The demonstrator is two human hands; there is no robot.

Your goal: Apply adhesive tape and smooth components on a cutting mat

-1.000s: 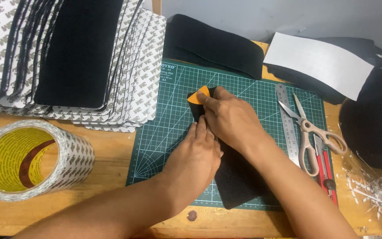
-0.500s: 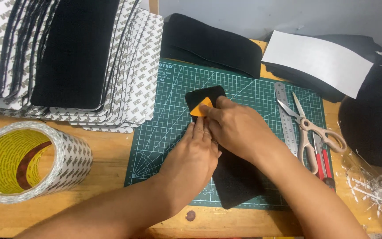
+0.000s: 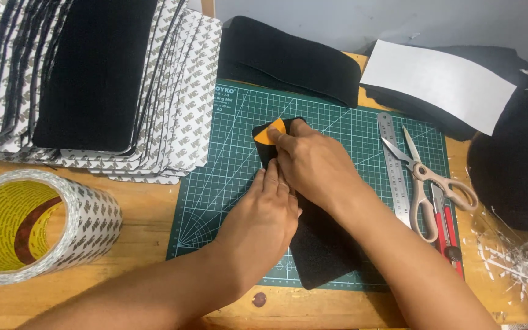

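Observation:
A black felt strip (image 3: 322,244) lies lengthwise on the green cutting mat (image 3: 227,177). My right hand (image 3: 313,165) presses a small orange scraper (image 3: 273,132) onto the strip's far end. My left hand (image 3: 264,214) lies flat on the strip's left edge just behind it, fingers together and pointing away from me. Both hands cover the middle of the strip.
A big roll of double-sided tape (image 3: 35,223) sits at the left. Stacked black pads with white backing (image 3: 87,79) fill the back left. Scissors (image 3: 423,177), a steel ruler (image 3: 392,159) and a red knife (image 3: 444,226) lie right of the mat. White paper scraps (image 3: 514,263) litter the right.
The strip's curled-up far end has been laid flat onto the mat. My right hand and the orange scraper have slid a little away from me along it.

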